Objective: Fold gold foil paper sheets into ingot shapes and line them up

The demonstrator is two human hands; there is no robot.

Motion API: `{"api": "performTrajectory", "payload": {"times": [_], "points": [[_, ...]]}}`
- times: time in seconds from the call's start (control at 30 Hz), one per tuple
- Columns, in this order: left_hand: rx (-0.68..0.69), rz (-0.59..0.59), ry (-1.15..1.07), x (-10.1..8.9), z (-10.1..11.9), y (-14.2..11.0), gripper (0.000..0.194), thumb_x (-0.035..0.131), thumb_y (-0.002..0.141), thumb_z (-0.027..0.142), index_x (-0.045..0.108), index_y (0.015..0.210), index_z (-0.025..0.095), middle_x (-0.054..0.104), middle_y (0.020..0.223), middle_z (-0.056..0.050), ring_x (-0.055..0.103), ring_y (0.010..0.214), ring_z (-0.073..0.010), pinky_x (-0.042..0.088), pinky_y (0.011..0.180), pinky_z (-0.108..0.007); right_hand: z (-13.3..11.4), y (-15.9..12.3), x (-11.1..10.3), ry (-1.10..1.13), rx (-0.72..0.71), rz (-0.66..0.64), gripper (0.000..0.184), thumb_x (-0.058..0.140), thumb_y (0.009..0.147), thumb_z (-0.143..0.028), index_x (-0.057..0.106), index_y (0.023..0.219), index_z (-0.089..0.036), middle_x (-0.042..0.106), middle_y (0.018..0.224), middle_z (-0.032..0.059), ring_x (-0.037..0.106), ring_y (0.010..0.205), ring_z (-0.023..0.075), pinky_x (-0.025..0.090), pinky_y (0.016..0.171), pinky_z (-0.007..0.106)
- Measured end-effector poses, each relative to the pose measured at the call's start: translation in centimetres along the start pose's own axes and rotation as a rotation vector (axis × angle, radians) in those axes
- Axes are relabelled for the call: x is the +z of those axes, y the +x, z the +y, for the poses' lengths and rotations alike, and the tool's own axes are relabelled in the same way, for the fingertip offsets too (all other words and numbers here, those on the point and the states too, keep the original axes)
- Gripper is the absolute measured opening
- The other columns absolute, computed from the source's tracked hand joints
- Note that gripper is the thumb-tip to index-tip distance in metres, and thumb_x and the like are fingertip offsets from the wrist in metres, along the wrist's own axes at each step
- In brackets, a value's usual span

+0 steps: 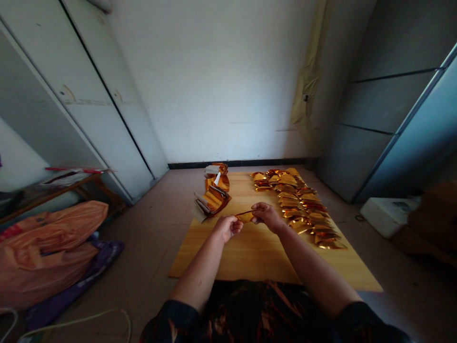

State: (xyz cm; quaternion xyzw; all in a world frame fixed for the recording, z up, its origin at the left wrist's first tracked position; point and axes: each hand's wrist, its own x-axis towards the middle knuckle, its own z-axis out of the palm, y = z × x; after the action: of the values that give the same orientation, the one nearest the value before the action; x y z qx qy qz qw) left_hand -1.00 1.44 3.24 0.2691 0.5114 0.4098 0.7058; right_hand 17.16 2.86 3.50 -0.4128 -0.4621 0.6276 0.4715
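Over the middle of a low wooden board, both my hands pinch one small piece of gold foil paper, which looks folded. My left hand grips its left end with curled fingers. At its right end my right hand holds it between thumb and fingers. Beyond my left hand lie loose stacks of gold foil sheets, bent and partly showing a pale backing. To the right of my right hand, rows of folded gold foil pieces sit packed close together, several in each row.
Grey cabinets stand at the left, and a grey refrigerator-like unit at the right. Behind the board is a white wall. An orange cloth bundle lies at left; a white box sits on the floor at right.
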Motion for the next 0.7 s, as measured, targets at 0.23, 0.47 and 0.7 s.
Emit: {"api": "performTrajectory", "payload": {"times": [0.23,0.47,0.7], "points": [[0.141,0.031,0.024,0.2,-0.3,-0.4,0.006,0.061,0.071,0.015,0.061,0.068,0.01,0.065,0.056,-0.005,0.061,0.048,-0.0118,0.048,0.047,-0.02,0.7,-0.1,0.1,0.041,0.048,0.053,0.023,0.072,0.059,-0.023,0.054,0.073,-0.02,0.063,0.058,-0.0025,0.063,0.054,0.0128,0.053,0.055,0.025],[0.162,0.039,0.018,0.4,-0.5,-0.5,0.023,0.073,0.07,0.029,0.061,0.076,0.011,0.065,0.058,-0.003,0.061,0.048,-0.011,0.048,0.048,-0.021,0.8,-0.3,0.6,0.014,-0.023,0.082,0.028,0.075,0.057,-0.034,0.054,0.069,-0.018,0.062,0.058,-0.0016,0.058,0.051,0.0107,0.049,0.054,0.024],[0.25,0.068,0.096,0.5,-0.9,-0.3,0.028,0.078,0.063,0.024,0.061,0.081,0.011,0.066,0.061,-0.003,0.06,0.05,-0.0109,0.049,0.051,-0.021,0.9,-0.3,1.1,-0.046,-0.175,0.106,0.031,0.072,0.057,-0.032,0.051,0.075,-0.02,0.056,0.055,-0.0056,0.049,0.048,0.0087,0.039,0.049,0.022]]}}
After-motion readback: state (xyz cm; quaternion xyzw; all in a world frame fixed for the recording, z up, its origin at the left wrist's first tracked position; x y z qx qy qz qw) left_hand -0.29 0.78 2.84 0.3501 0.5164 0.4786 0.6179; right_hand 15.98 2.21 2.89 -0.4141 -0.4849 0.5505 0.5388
